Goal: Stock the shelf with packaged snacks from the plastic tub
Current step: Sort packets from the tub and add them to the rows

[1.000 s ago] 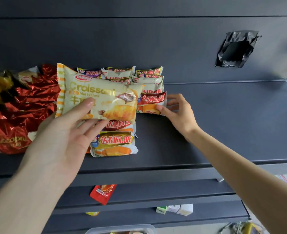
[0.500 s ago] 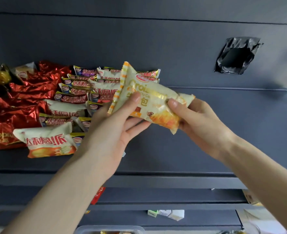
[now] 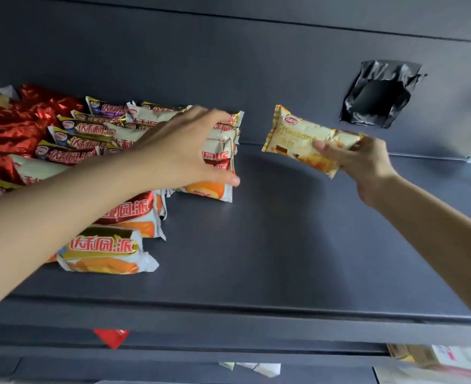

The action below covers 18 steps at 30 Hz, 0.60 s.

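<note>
A cream and yellow croissant pack [image 3: 292, 134] hangs above the dark grey shelf [image 3: 256, 245], gripped at its right end by my right hand [image 3: 367, 164]. My left hand [image 3: 181, 151] lies spread over the right end of a pile of white, red and gold pie packs [image 3: 104, 250]. Its fingers rest on top of the pile and its thumb is against the front of one pack. The pile covers the shelf's left half. The plastic tub is out of view.
Crinkled red foil bags [image 3: 15, 126] fill the far left of the shelf. A black plastic patch [image 3: 378, 98] is stuck on the back wall at the right. On lower shelves lie a red packet [image 3: 112, 336] and small white boxes [image 3: 259, 368].
The croissant pack passed from my left hand to my right, which carried it rightward. My left hand let go and moved onto the pie pack pile.
</note>
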Motion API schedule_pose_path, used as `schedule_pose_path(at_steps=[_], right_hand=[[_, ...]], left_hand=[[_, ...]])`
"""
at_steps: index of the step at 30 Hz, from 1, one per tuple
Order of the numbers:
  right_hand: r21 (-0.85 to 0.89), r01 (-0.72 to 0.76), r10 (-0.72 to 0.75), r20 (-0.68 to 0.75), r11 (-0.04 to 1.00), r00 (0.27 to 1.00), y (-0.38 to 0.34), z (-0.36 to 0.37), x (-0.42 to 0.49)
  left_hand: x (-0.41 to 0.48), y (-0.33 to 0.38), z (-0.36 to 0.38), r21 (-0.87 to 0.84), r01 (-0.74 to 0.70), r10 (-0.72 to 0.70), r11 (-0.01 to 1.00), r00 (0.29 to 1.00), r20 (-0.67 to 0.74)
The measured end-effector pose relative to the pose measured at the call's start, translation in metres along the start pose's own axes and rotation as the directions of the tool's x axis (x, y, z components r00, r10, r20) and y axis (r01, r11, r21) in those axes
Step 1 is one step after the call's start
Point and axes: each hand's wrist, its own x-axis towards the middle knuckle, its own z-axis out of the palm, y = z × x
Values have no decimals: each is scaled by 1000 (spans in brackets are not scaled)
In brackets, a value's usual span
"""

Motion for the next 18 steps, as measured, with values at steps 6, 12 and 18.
schedule_pose_path(at_steps=[6, 12, 18], right_hand=[[-269, 83, -94, -31, 960, 995, 16, 27, 46], [-316, 119, -167, -132, 941, 977, 21, 49, 69], [-359, 132, -217, -208, 924, 954, 30, 59, 77]], left_hand=[[8, -23, 23, 82, -16, 17, 997, 1000, -10], [8, -27, 28, 90, -40, 40, 995, 999, -3], [1, -12, 21, 66, -30, 28, 997, 999, 24]])
